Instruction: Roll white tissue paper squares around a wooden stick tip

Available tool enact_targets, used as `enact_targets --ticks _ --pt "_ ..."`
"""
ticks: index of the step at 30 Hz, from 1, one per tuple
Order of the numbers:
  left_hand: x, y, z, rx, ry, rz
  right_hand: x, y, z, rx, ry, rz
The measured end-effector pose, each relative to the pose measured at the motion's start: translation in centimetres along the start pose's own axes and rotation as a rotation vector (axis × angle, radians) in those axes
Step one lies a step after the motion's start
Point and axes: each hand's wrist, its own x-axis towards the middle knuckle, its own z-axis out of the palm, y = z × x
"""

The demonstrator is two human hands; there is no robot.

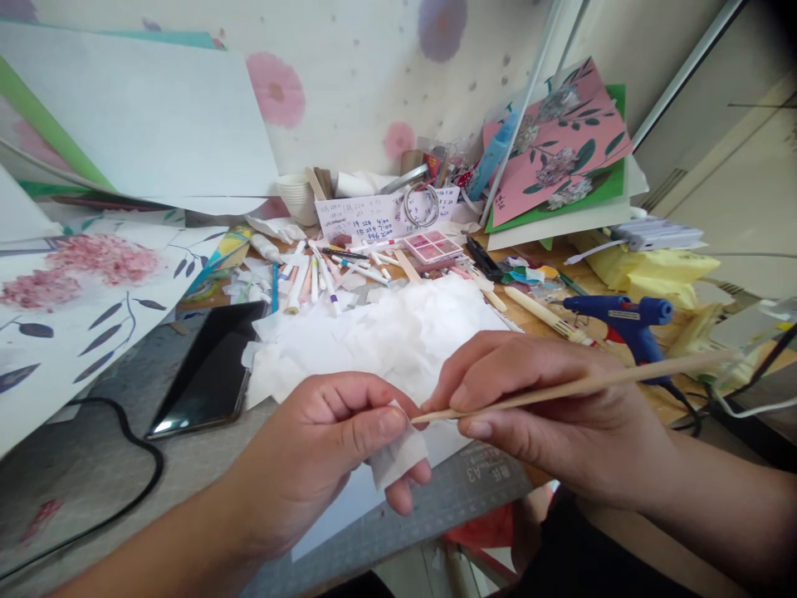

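Between the thumb and fingers of my left hand (349, 436) is a small piece of white tissue paper (398, 457), its loose part hanging below the thumb. My right hand (548, 411) grips a thin wooden stick (579, 388) like a pencil. The stick's narrow tip meets the tissue's upper edge beside my left thumb, and its long end points out to the right. Just beyond both hands lies a heap of white tissue pieces (386, 332) on a sheet of white paper (342, 507).
A black phone (208, 365) lies left on the grey cutting mat (398, 531). On the right are a blue glue gun (628, 320) and cables. Behind the heap are several markers (311, 278), a pink palette (432, 247) and a paper cup (296, 199). Flower pictures (566, 141) stand behind.
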Motion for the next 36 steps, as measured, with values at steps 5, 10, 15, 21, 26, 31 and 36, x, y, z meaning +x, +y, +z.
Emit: enact_targets --ticks 5,10,15,21,26,31,36 --pt "0.06 -0.03 -0.10 0.006 -0.004 0.001 -0.02 0.06 0.00 -0.003 0.001 0.002" --pt "0.05 -0.06 -0.16 0.010 -0.004 0.008 -0.04 0.01 0.09 -0.002 0.008 0.001" --pt "-0.05 0.09 -0.02 0.015 -0.001 -0.001 -0.07 0.01 0.12 -0.007 0.007 -0.005" --pt "0.00 0.13 0.03 0.029 -0.008 -0.010 -0.14 0.06 0.04 -0.010 0.003 0.011" --pt "0.04 0.07 0.04 0.056 0.001 -0.009 0.03 -0.06 0.01 -0.043 -0.017 0.000" --pt "-0.01 -0.07 -0.03 0.080 -0.010 0.031 0.09 -0.28 -0.05 -0.101 -0.056 0.034" --pt "0.02 -0.24 -0.48 0.199 -0.004 0.104 0.04 0.05 0.05 0.006 -0.058 0.121"
